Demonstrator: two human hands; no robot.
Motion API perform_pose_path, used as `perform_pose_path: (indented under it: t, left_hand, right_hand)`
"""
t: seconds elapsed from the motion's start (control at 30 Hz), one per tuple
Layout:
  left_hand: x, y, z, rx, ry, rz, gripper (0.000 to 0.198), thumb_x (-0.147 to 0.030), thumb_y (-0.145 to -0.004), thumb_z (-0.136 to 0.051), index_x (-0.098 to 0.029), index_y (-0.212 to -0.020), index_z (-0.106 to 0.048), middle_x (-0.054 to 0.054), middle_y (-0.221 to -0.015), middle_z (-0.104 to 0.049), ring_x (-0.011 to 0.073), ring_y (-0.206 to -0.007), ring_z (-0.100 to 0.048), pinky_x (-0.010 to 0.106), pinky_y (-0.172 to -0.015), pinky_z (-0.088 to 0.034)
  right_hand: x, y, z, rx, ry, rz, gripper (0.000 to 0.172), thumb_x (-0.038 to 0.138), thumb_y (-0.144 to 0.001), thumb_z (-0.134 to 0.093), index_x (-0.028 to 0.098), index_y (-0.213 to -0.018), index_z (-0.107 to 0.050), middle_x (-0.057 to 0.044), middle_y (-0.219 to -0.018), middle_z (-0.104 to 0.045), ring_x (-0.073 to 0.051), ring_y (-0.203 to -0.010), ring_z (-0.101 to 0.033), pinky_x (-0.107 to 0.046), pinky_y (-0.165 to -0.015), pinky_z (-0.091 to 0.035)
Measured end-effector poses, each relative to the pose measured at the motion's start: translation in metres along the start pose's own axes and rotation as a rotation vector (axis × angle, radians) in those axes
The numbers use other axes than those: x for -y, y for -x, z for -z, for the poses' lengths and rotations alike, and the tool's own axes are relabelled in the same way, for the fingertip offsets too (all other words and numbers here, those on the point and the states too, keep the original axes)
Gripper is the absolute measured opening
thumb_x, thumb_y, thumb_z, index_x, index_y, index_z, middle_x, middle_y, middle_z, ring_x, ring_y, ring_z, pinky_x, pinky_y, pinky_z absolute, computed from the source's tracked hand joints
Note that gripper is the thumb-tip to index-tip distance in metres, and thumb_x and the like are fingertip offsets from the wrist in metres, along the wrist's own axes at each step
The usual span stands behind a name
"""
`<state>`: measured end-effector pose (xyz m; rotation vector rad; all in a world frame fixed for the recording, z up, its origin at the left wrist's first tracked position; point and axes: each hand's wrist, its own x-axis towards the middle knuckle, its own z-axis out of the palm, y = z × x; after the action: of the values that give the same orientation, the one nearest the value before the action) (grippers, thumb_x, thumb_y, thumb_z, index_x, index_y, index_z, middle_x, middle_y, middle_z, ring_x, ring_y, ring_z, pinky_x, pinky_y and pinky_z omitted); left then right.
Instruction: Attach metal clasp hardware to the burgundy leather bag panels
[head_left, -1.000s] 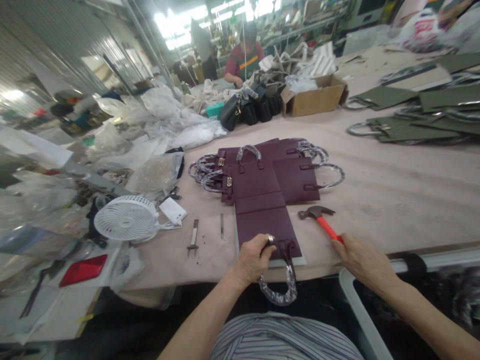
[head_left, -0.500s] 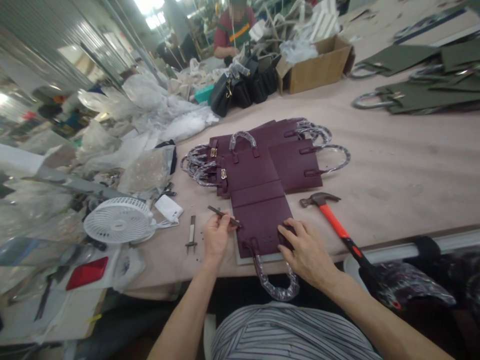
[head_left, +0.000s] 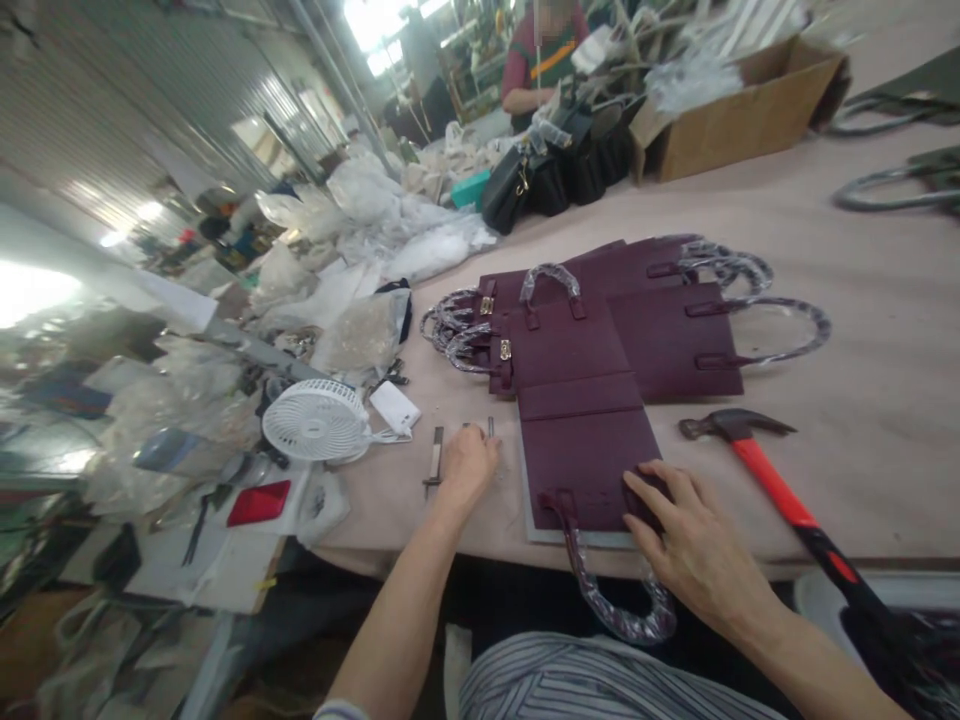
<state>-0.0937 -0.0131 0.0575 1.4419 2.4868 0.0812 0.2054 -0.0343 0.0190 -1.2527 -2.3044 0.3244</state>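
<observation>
A burgundy leather bag piece (head_left: 581,440) lies unfolded over a pale board (head_left: 528,500) at the table's front edge. Its plastic-wrapped handle (head_left: 619,620) hangs over that edge. My right hand (head_left: 694,540) rests on the piece's lower right corner, fingers apart, partly covering a dark patch. Left of the leather, my left hand (head_left: 471,465) is low over the table with its fingers closed; what they hold is mostly hidden. Beside it are a small upright metal piece (head_left: 490,427) and a pronged metal tool (head_left: 435,460). A claw hammer (head_left: 776,485) with an orange-and-black handle lies to the right.
More burgundy bag pieces (head_left: 675,335) are stacked behind. A white fan (head_left: 315,420), a white box-shaped device (head_left: 395,406) and a red case (head_left: 259,503) are at left. Black bags (head_left: 559,180), a cardboard box (head_left: 742,125) and a person (head_left: 544,60) are farther back.
My left hand has left the bag piece, where it held a dark metal rod, and moved left to the tools. My right hand stays on the leather. The view has swung left.
</observation>
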Motion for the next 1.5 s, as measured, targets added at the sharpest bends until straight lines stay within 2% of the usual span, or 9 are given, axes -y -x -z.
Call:
perform_pose_path:
  t: [0.17, 0.3, 0.4, 0.53, 0.6, 0.73, 0.87, 1.13, 1.5]
  left_hand:
    - [-0.008, -0.032, 0.001, 0.078, 0.100, 0.073, 0.011, -0.024, -0.077, -0.071, -0.013, -0.072, -0.071, 0.021, -0.084, -0.076, 0.0325, -0.095, -0.074, 0.033, -0.078, -0.053]
    - [-0.008, -0.032, 0.007, 0.119, 0.234, 0.035, 0.011, -0.016, -0.074, -0.066, -0.014, -0.063, -0.066, 0.015, -0.066, -0.073, 0.0293, -0.079, -0.075, 0.030, -0.069, -0.054]
    - [-0.016, -0.010, 0.010, 0.098, 0.417, -0.023, 0.017, -0.022, -0.086, -0.055, -0.015, -0.076, -0.067, 0.009, -0.071, -0.074, 0.0209, -0.074, -0.074, 0.026, -0.066, -0.055]
    - [-0.042, 0.037, -0.001, 0.188, 1.096, -0.162, 0.019, -0.035, -0.088, -0.060, -0.017, -0.092, -0.063, 0.006, -0.090, -0.076, 0.0167, -0.075, -0.073, 0.026, -0.069, -0.058]
    - [-0.056, 0.058, -0.012, 0.211, 1.245, -0.258, 0.021, -0.037, -0.087, -0.065, -0.017, -0.090, -0.063, 0.005, -0.088, -0.074, 0.0163, -0.076, -0.072, 0.027, -0.072, -0.059]
    - [-0.065, 0.080, -0.033, 0.141, 1.158, -0.419, 0.015, -0.027, -0.095, -0.056, -0.017, -0.086, -0.062, 0.005, -0.083, -0.072, 0.0157, -0.079, -0.069, 0.029, -0.079, -0.057]
    - [-0.058, 0.081, -0.044, 0.083, 1.095, -0.478, 0.016, -0.022, -0.097, -0.051, -0.018, -0.087, -0.064, 0.005, -0.086, -0.074, 0.0155, -0.082, -0.070, 0.029, -0.080, -0.057]
    - [-0.057, 0.081, -0.051, 0.011, 1.064, -0.524, 0.014, -0.018, -0.094, -0.053, -0.018, -0.088, -0.065, 0.004, -0.085, -0.075, 0.0150, -0.080, -0.072, 0.027, -0.077, -0.057]
    - [-0.060, 0.085, -0.054, -0.079, 1.026, -0.539, 0.014, -0.015, -0.092, -0.055, -0.018, -0.087, -0.067, 0.004, -0.083, -0.076, 0.0149, -0.077, -0.072, 0.026, -0.074, -0.057]
  right_hand:
    - [0.004, -0.001, 0.002, 0.003, 0.018, 0.001, 0.038, 0.032, -0.094, -0.051, 0.016, -0.126, -0.065, -0.018, -0.127, -0.057, -0.034, -0.115, -0.053, -0.053, -0.100, -0.050]
    - [0.006, 0.000, 0.004, 0.026, 0.021, -0.021, 0.038, 0.030, -0.093, -0.053, 0.017, -0.127, -0.064, -0.016, -0.129, -0.056, -0.033, -0.118, -0.052, -0.052, -0.103, -0.049]
    - [0.008, 0.000, 0.005, 0.036, 0.014, -0.030, 0.038, 0.028, -0.093, -0.054, 0.017, -0.128, -0.063, -0.016, -0.130, -0.055, -0.033, -0.121, -0.051, -0.051, -0.104, -0.048]
    - [0.010, 0.001, 0.003, 0.026, -0.006, -0.042, 0.037, 0.025, -0.093, -0.054, 0.018, -0.128, -0.063, -0.016, -0.131, -0.055, -0.032, -0.120, -0.051, -0.052, -0.105, -0.047]
    - [0.010, 0.002, 0.001, 0.027, -0.019, -0.049, 0.037, 0.025, -0.093, -0.054, 0.017, -0.128, -0.063, -0.016, -0.132, -0.055, -0.033, -0.121, -0.050, -0.053, -0.106, -0.046]
    - [0.000, 0.003, 0.004, 0.009, -0.174, -0.085, 0.036, 0.030, -0.092, -0.055, 0.017, -0.125, -0.063, -0.016, -0.130, -0.058, -0.032, -0.124, -0.052, -0.052, -0.106, -0.047]
    - [-0.028, 0.005, 0.024, -0.061, -0.346, -0.249, 0.036, 0.041, -0.094, -0.053, 0.019, -0.121, -0.062, -0.013, -0.121, -0.065, -0.028, -0.113, -0.062, -0.045, -0.097, -0.053]
    - [-0.089, 0.030, 0.043, -0.129, -0.026, -0.456, 0.035, 0.045, -0.089, -0.048, 0.017, -0.102, -0.065, -0.017, -0.103, -0.068, -0.032, -0.096, -0.065, -0.050, -0.089, -0.052]
    - [-0.085, 0.039, 0.042, -0.085, 0.128, -0.399, 0.032, 0.038, -0.090, -0.045, 0.014, -0.105, -0.062, -0.017, -0.102, -0.065, -0.032, -0.095, -0.062, -0.045, -0.088, -0.049]
